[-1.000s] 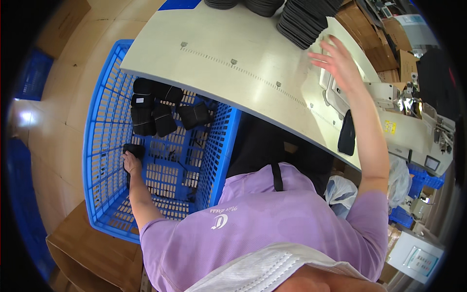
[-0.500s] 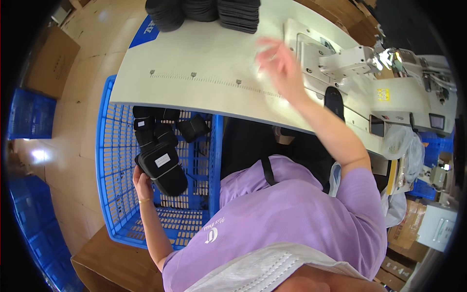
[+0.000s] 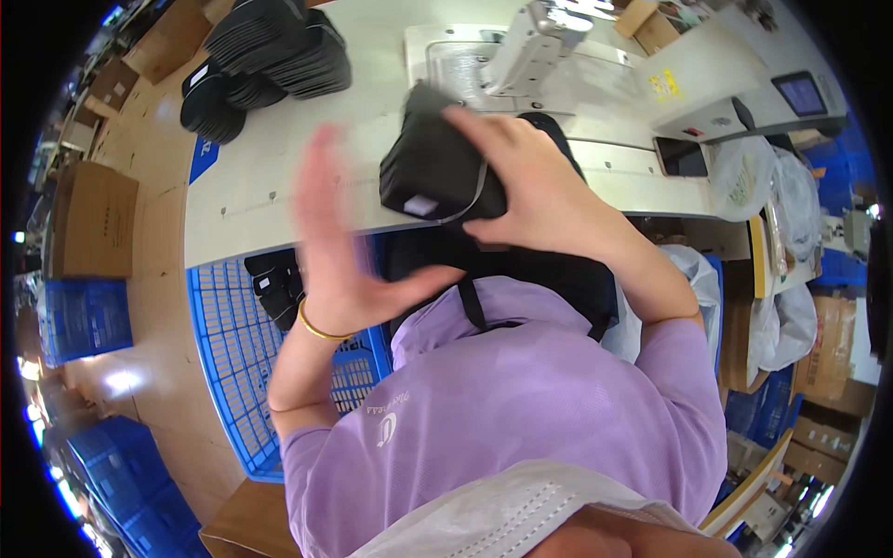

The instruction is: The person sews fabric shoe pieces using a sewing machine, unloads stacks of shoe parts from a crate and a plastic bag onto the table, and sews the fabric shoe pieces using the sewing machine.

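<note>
Nearest, the person's purple shirt (image 3: 512, 400) bears white print with a logo. Beyond it, the right hand's (image 3: 539, 191) thumb and fingers are clamped on the right side of a black bundle (image 3: 433, 167), raised over the near edge of the table (image 3: 270, 181). The left hand (image 3: 335, 251), blurred, is just beside it, thumb and fingers spread apart and seemingly gripping nothing. The bundle looks layered, soft and fairly light; its pieces could slide, so a grip across the layers near the thin band (image 3: 480, 193) seems safest. Its white label (image 3: 420, 205) is unreadable. Farther off are black stacks (image 3: 312, 70) and a machine (image 3: 744, 88) with a yellow sticker (image 3: 664, 85).
</note>
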A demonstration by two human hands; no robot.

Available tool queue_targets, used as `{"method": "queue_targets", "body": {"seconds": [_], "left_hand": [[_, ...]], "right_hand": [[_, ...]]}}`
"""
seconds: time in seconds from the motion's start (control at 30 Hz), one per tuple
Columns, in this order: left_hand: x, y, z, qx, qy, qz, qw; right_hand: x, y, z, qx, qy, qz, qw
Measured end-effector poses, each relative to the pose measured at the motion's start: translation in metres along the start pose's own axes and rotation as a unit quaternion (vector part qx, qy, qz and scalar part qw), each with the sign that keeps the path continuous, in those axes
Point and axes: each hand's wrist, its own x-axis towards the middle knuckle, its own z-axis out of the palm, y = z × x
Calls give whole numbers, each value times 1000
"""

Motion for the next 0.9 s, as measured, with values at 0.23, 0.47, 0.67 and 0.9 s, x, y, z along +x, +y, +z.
{"method": "queue_targets", "body": {"seconds": [0.23,0.47,0.67,0.9], "left_hand": [[47,-1,23,-116,-369,-134,913],[16,-5,100,-590,-141,-527,595],[68,14,132,-538,-288,-470,638],[102,33,150,-385,-418,-389,725]], "right_hand": [[-40,13,-35,80,143,-153,975],[-93,41,-13,166,219,-63,959],[-127,63,-55,153,339,34,928],[-164,115,-132,473,178,199,839]]}}
